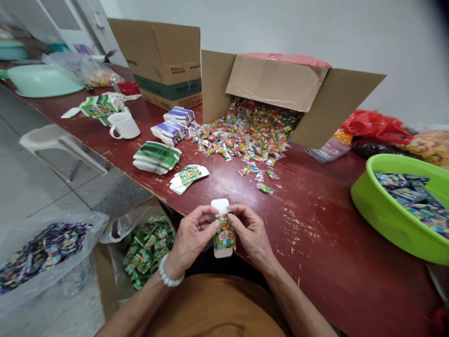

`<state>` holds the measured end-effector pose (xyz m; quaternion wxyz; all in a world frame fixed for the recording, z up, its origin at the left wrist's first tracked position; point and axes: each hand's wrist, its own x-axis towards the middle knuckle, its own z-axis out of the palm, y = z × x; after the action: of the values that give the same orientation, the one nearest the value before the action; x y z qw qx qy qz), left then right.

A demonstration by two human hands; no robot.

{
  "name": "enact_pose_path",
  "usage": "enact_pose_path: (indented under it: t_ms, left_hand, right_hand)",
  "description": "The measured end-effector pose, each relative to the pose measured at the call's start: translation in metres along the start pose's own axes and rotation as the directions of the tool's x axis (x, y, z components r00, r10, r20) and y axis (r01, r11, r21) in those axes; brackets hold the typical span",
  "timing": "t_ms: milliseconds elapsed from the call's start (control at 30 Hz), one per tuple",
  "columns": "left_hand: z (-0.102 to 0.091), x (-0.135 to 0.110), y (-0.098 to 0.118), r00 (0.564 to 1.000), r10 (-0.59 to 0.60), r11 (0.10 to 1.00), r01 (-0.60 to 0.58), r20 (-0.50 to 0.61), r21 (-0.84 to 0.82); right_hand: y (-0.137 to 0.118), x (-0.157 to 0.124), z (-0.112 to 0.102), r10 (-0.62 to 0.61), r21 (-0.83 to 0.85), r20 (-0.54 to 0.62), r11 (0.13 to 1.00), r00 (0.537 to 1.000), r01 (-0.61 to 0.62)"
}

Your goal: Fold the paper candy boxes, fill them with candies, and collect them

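Between my two hands, at the table's near edge, is a small green printed candy box (224, 236) with white flaps showing at its top and bottom. My left hand (194, 236), with a beaded bracelet at the wrist, pinches its upper left side. The thumb and fingers of my right hand (250, 231) close on its upper right side. Just beyond lie a few flat green and white boxes (189, 178). A larger stack of green flat boxes (157, 157) sits behind them. Small wrapped candies (264, 188) are scattered beyond my right hand.
A cardboard box (351, 100) on its side spills a heap of wrapped candies (245, 135). Purple boxes (171, 131), a white mug (124, 125) and another carton (168, 61) stand left. A green basin (393, 224) is right; bags of green packets (149, 248) and purple packets (45, 252) are lower left.
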<state>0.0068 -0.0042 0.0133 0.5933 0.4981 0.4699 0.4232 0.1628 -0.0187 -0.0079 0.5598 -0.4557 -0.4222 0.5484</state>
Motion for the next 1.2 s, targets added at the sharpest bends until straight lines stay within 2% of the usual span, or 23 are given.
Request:
enact_pose_path:
  t_ms: [167, 300, 400, 533, 600, 700, 767, 833, 900, 1000, 1067, 1133, 1200]
  left_hand:
    - [-0.003, -0.001, 0.004, 0.992, -0.078, 0.996, 0.082, 0.096, -0.035]
    - [-0.008, 0.0, 0.003, 0.993, -0.034, 0.999, 0.03, 0.112, 0.043]
    - [-0.01, 0.002, 0.001, 0.993, -0.005, 0.996, -0.005, 0.115, 0.087]
    - [-0.012, 0.003, 0.001, 0.994, 0.02, 0.992, -0.033, 0.11, 0.12]
    - [-0.011, 0.002, 0.002, 0.993, 0.019, 0.995, -0.031, 0.12, 0.096]
    - [-0.009, 0.002, 0.003, 0.99, 0.026, 1.0, -0.028, 0.135, 0.008]
    - [-0.007, 0.002, 0.003, 0.994, 0.027, 0.997, -0.018, 0.107, -0.081]
    - [-0.004, 0.003, 0.003, 0.995, -0.012, 0.981, 0.03, 0.095, -0.19]
    - [0.0, 0.003, -0.001, 0.985, -0.081, 0.949, 0.123, 0.155, -0.29]
    - [0.009, 0.002, -0.009, 0.935, -0.172, 0.88, 0.288, 0.311, -0.378]
    - [0.013, 0.002, -0.016, 0.896, -0.23, 0.832, 0.383, 0.379, -0.401]
    - [0.016, 0.003, -0.02, 0.88, -0.29, 0.797, 0.439, 0.376, -0.414]
    - [0.017, 0.005, -0.021, 0.895, -0.31, 0.816, 0.424, 0.321, -0.393]
  right_hand:
    - [-0.001, 0.004, -0.008, 0.095, -0.033, 0.055, 0.995, 0.994, -0.093]
    - [0.001, 0.01, -0.012, 0.117, -0.018, 0.112, 0.993, 0.987, -0.116]
    - [0.001, 0.014, -0.01, 0.12, 0.009, 0.097, 0.993, 0.988, -0.121]
    - [0.002, 0.016, -0.007, 0.118, 0.087, 0.022, 0.989, 0.993, -0.119]
    - [0.004, 0.016, -0.007, 0.115, 0.119, 0.041, 0.986, 0.993, -0.119]
    - [0.007, 0.016, -0.01, 0.123, 0.115, 0.145, 0.983, 0.982, -0.14]
    - [0.006, 0.016, -0.011, 0.1, 0.091, 0.149, 0.989, 0.984, -0.115]
    - [0.001, 0.016, -0.01, 0.063, 0.048, 0.104, 0.997, 0.993, -0.068]
    - [-0.004, 0.014, -0.009, 0.043, 0.009, 0.084, 0.999, 0.996, -0.044]
    - [-0.007, 0.008, -0.01, 0.066, -0.025, 0.08, 0.998, 0.995, -0.064]
    - [-0.006, 0.004, -0.013, 0.028, -0.133, 0.088, 0.991, 0.996, -0.016]
    - [-0.006, 0.003, -0.016, -0.065, -0.279, 0.133, 0.955, 0.989, 0.1]
    - [-0.006, 0.003, -0.019, -0.132, -0.397, 0.203, 0.895, 0.97, 0.204]
